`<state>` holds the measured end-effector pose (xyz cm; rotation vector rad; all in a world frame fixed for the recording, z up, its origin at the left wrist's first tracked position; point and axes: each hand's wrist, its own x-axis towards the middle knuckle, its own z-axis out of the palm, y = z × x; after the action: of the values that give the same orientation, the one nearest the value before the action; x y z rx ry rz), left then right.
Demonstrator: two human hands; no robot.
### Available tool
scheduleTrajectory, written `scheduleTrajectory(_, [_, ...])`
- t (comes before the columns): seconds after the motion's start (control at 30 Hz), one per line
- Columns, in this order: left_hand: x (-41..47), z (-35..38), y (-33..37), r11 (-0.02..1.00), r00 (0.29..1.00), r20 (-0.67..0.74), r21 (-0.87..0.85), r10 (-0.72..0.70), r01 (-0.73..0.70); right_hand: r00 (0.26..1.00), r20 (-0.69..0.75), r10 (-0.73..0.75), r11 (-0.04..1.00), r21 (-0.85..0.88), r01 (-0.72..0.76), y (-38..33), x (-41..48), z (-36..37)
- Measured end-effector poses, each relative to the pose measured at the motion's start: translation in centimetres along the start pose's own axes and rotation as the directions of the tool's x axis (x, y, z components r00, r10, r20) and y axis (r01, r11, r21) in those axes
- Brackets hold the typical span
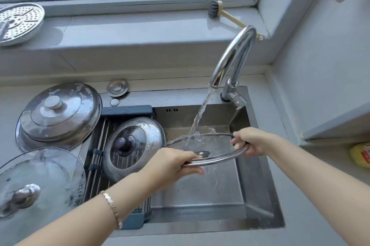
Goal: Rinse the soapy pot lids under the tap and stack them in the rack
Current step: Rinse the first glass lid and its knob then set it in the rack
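A glass pot lid (212, 145) with a steel rim is held nearly flat over the steel sink (254, 191). My left hand (172, 162) grips its near-left rim and my right hand (250, 140) grips its right rim. Water runs from the chrome tap (232, 59) onto the lid's far edge. A steel lid with a dark knob (134, 143) lies on the roll-up rack (96, 157) across the sink's left side. A soapy steel lid (58, 115) and a soapy glass lid (38, 181) rest on the counter at left.
A perforated steamer plate (19, 22) leans on the window sill at far left, and a dish brush (222, 13) lies on the sill behind the tap. A small sink strainer cap (117, 87) sits behind the rack. A yellow sponge (360, 154) lies at the right edge.
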<state>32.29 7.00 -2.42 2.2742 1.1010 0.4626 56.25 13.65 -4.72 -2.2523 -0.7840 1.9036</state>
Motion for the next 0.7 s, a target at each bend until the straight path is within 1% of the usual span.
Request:
scheduleTrajectory(0.03, [0.2,0.0,0.5,0.985,0.990,-0.013,-0.108,-0.139,0.137,1.000,0.018,0.001,0.998,0.058,-0.002,-0.3,-0.2,-0.6])
scheduleTrajectory(0.07, [0.3,0.2,0.7,0.930,0.962,-0.006,-0.255,-0.274,0.263,0.999,0.032,-0.015,0.991,0.131,0.010,-0.6,-0.3,-1.0])
scheduleTrajectory(0.1, [0.6,0.3,0.9,0.815,0.916,-0.003,-0.458,-0.401,0.355,0.999,0.029,-0.037,0.981,0.190,0.031,-0.8,-0.5,-1.3])
scheduleTrajectory(0.13, [1.0,0.3,0.9,0.646,0.854,-0.002,-0.655,-0.520,0.392,0.998,0.005,-0.066,0.973,0.222,0.063,-0.7,-0.4,-1.4])
scheduleTrajectory(0.17, [1.3,0.4,0.8,0.458,0.771,0.011,-0.800,-0.636,0.388,0.996,-0.032,-0.089,0.970,0.223,0.094,-0.5,-0.2,-1.2])
scheduleTrajectory(0.2, [1.7,0.5,0.7,0.278,0.680,0.041,-0.893,-0.732,0.354,0.993,-0.065,-0.097,0.972,0.208,0.108,0.0,0.3,-0.8])
scheduleTrajectory(0.23, [2.0,0.6,0.6,0.133,0.597,0.078,-0.944,-0.799,0.301,0.993,-0.068,-0.092,0.974,0.200,0.104,0.5,0.5,-0.2])
scheduleTrajectory(0.27, [2.3,0.8,0.6,0.014,0.538,0.120,-0.971,-0.834,0.239,0.996,-0.042,-0.078,0.971,0.221,0.085,1.2,0.6,0.6])
scheduleTrajectory(0.3, [2.4,0.9,0.4,-0.081,0.507,0.161,-0.981,-0.847,0.177,0.998,0.000,-0.059,0.959,0.276,0.057,1.7,0.6,1.4])
scheduleTrajectory(0.33, [2.6,1.0,0.4,-0.167,0.490,0.200,-0.980,-0.848,0.110,0.998,0.030,-0.061,0.939,0.342,0.047,1.9,0.5,2.0])
scheduleTrajectory(0.37, [2.8,0.9,0.3,-0.243,0.479,0.233,-0.969,-0.846,0.043,0.996,0.029,-0.089,0.909,0.411,0.070,1.9,0.4,2.4])
scheduleTrajectory(0.43, [3.1,0.9,0.4,-0.357,0.463,0.290,-0.932,-0.838,-0.062,0.983,-0.061,-0.175,0.828,0.530,0.180,1.5,0.1,2.5])
scheduleTrajectory(0.47, [3.2,0.9,0.4,-0.401,0.457,0.318,-0.911,-0.831,-0.096,0.968,-0.142,-0.208,0.806,0.536,0.252,1.1,-0.1,2.2])
scheduleTrajectory(0.53, [3.3,1.2,0.5,-0.484,0.452,0.382,-0.865,-0.806,-0.132,0.913,-0.302,-0.276,0.815,0.430,0.388,0.1,-0.9,1.5])
scheduleTrajectory(0.57, [3.2,1.5,0.4,-0.522,0.449,0.417,-0.842,-0.790,-0.136,0.877,-0.354,-0.324,0.816,0.365,0.449,-0.5,-1.3,1.1])
scheduleTrajectory(0.63, [3.0,2.2,0.4,-0.575,0.427,0.486,-0.812,-0.762,-0.102,0.816,-0.409,-0.409,0.790,0.289,0.541,-1.7,-2.2,0.6])
scheduleTrajectory(0.7, [2.9,3.1,-0.1,-0.614,0.393,0.558,-0.789,-0.731,-0.022,0.755,-0.424,-0.500,0.756,0.212,0.619,-2.7,-3.1,0.3])
